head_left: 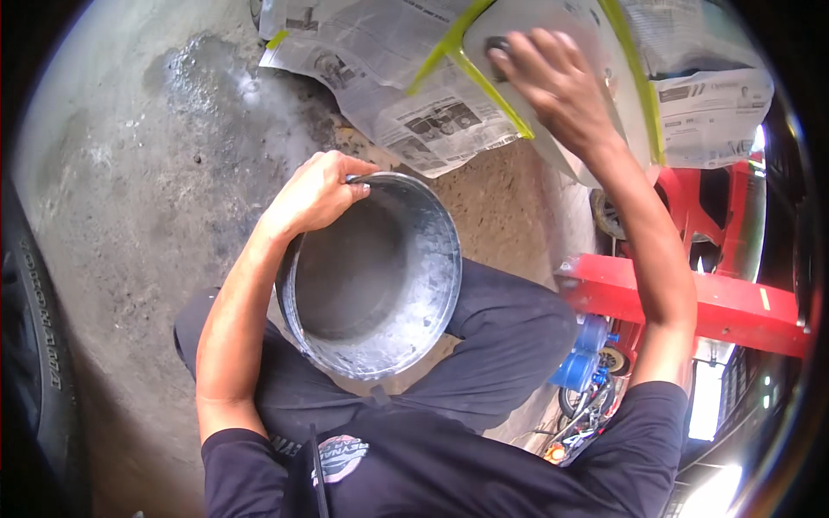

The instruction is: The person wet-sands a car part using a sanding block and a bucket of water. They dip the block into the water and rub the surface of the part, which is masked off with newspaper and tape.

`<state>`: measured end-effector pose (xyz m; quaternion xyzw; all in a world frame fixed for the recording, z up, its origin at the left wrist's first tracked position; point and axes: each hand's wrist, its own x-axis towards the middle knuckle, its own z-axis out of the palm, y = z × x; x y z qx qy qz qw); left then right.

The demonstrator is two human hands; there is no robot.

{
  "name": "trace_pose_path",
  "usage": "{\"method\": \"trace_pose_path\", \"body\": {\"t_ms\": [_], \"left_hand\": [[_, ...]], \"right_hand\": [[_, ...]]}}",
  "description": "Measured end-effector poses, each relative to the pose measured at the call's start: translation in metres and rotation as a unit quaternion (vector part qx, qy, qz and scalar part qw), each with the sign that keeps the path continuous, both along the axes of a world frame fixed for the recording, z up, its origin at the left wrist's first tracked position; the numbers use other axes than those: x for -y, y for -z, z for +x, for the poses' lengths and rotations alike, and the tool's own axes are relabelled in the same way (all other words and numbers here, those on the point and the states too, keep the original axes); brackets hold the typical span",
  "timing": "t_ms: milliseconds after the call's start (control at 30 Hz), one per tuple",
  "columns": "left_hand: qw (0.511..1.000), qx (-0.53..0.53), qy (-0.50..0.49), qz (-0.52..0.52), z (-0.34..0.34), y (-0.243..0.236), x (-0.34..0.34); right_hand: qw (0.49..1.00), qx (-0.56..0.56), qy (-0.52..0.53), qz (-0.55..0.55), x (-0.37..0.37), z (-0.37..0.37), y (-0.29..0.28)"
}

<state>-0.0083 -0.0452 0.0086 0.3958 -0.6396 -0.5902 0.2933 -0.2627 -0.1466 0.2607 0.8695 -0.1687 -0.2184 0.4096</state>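
A dark metal-looking bucket (pixel 420 259) with grey, cloudy contents stands tilted between my bent legs. My left hand (pixel 321 195) grips its far left rim, thumb inside and fingers along the edge. Farther off to the right, my right hand (pixel 557 91) reaches onto a pale, smooth panel (pixel 596 53). Under its fingertips is a small dark pad (pixel 498 47), pressed against the panel; the fingers are a little blurred and hide most of it. Yellow-green masking tape (pixel 492 89) borders the panel, and newspaper sheets (pixel 371 60) cover the surface around it.
A car tyre (pixel 39 345) stands at the left edge on the stained concrete floor (pixel 147 224). To the right are a red beam (pixel 717 304), a red vehicle (pixel 721 203), blue containers (pixel 580 363) and a bicycle-like frame (pixel 587 406).
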Motion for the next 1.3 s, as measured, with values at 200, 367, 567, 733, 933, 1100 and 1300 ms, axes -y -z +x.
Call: {"method": "trace_pose_path", "body": {"t_ms": [200,367,567,733,933,1100,1300], "left_hand": [[1.000,0.013,-0.022,-0.008,0.003,0.011,-0.001],[1.000,0.022,0.004,0.005,0.004,-0.002,0.002],[0.997,0.036,-0.013,-0.068,-0.002,0.013,0.000],[1.000,0.015,-0.013,-0.024,0.007,0.012,-0.001],[0.999,0.020,0.000,-0.032,0.004,0.010,0.000],[0.999,0.014,-0.019,-0.034,0.003,0.016,-0.001],[0.999,0.020,-0.010,-0.034,0.003,0.007,0.000]], "right_hand": [[1.000,0.022,-0.021,0.001,-0.015,-0.036,-0.012],[0.999,-0.012,-0.028,0.013,0.001,0.002,-0.005],[0.999,-0.001,-0.048,0.007,-0.008,-0.029,-0.006],[0.998,-0.010,-0.065,0.021,0.003,0.000,-0.001],[0.997,-0.041,-0.052,0.031,-0.001,0.000,-0.004],[0.998,-0.012,-0.059,0.033,-0.016,-0.023,-0.014],[0.999,-0.023,-0.037,0.025,0.002,0.007,-0.003]]}}
